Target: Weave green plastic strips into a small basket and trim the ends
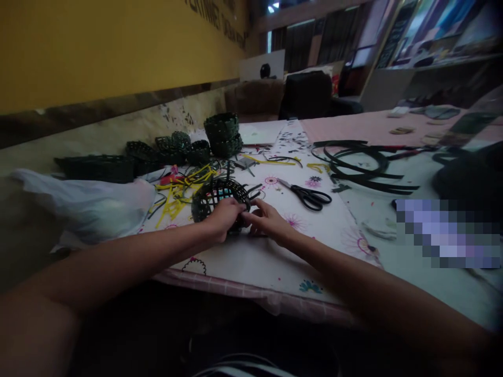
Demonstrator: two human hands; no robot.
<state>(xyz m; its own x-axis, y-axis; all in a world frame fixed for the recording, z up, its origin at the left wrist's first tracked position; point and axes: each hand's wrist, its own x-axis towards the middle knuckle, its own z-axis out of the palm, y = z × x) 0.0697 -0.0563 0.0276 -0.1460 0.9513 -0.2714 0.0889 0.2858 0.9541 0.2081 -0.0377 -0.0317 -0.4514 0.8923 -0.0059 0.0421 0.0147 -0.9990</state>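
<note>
Sm. dark-green woven strap basket (204, 201) on floral cloth (255, 267), near front edge, loose strip ends sticking out. Likely light, springy, semi-stiff; take hold at rim. L hand (223, 219) closed over rim, holding. R hand (267, 219) narrow, fingertips at basket edge; exact hold hidden. 1 black-handled scissors (310, 198) just R. Yellow strip scraps (175, 201) just L. 1 dark strip coil (356, 165) farther R. Approx 5 more baskets (222, 135) behind, count unclear. 1 plastic bag (84, 204) far L.

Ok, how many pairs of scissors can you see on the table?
1. The black-handled scissors lie on the floral cloth, beyond and right of the right hand. More could be hidden under the dark strips further right.
</note>
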